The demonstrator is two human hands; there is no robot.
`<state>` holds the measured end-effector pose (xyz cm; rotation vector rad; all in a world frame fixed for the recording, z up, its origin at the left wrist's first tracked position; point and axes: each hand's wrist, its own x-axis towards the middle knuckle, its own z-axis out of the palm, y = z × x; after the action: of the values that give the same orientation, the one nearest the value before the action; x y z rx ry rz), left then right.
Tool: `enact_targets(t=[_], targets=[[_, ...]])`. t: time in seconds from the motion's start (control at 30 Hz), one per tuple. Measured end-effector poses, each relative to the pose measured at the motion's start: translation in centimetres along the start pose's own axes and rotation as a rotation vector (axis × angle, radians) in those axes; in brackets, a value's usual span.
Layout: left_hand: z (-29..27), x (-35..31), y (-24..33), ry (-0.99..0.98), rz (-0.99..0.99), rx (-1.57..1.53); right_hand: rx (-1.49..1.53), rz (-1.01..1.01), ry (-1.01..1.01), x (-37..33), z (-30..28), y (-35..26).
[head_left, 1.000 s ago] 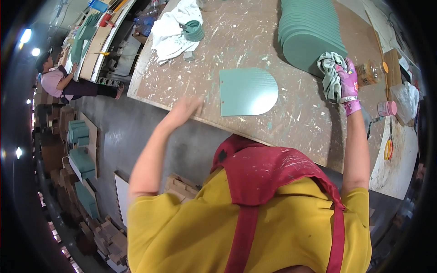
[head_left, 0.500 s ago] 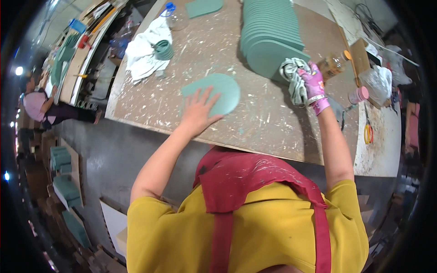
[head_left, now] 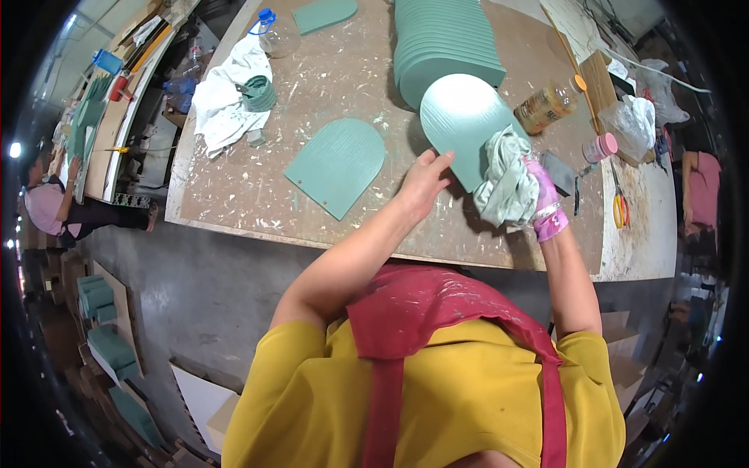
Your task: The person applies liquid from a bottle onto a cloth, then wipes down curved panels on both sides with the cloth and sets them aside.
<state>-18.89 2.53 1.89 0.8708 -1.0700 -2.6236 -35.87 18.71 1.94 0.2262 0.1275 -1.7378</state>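
My left hand [head_left: 424, 183] grips the lower edge of a green arch-shaped board [head_left: 462, 121], held tilted above the workbench [head_left: 312, 226]. My right hand [head_left: 544, 204], in a pink glove, presses a crumpled pale green rag [head_left: 505, 187] against the board's lower right part. A second green arch-shaped board [head_left: 339, 164] lies flat on the bench to the left of my left hand. Behind the held board stands a stack of the same green boards [head_left: 445, 43].
A white cloth [head_left: 222, 105] with a green tape roll [head_left: 260, 93] lies at the bench's left. A bottle [head_left: 550, 105], a pink jar [head_left: 601, 147] and orange scissors [head_left: 620, 207] sit at the right. Another person [head_left: 55, 207] works far left. Green boards [head_left: 105, 327] are stacked on the floor.
My left hand left the flat board and took hold of another green board, now lifted off the stack. My right hand brought the rag onto it.
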Motion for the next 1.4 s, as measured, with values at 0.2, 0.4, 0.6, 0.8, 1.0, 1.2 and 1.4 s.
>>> enact_targets(t=[0.2, 0.4, 0.6, 0.8, 1.0, 1.2, 1.4], targets=[[-2.6, -3.8, 0.6, 0.007, 0.074, -0.054, -1.258, -0.332, 0.437, -5.3, 3.8, 0.9], [-5.5, -5.1, -1.6, 0.040, -0.001, 0.090, -2.534, -0.683, -0.059, 1.7, 5.9, 11.5], [-4.7, -5.9, -0.1, 0.099, -0.090, 0.175, -2.350, -0.473, 0.646, 5.8, 1.7, 2.2], [-5.3, -5.4, 0.0, -0.042, 0.038, 0.197, -2.210, -0.622, 0.299, 4.5, 3.8, 5.5], [-4.3, -2.7, 3.2, -0.052, 0.390, 1.041, -2.001, -0.557, 0.463, 3.7, 0.1, 1.7], [-3.6, -2.6, -3.1, -0.321, 0.958, 1.647, -2.519, -0.554, 0.170, 5.9, 5.1, 6.9], [-3.4, -3.2, -3.7, -0.311, 0.963, 1.774, -2.900, -0.474, 0.028, 10.2, 3.3, 4.9]])
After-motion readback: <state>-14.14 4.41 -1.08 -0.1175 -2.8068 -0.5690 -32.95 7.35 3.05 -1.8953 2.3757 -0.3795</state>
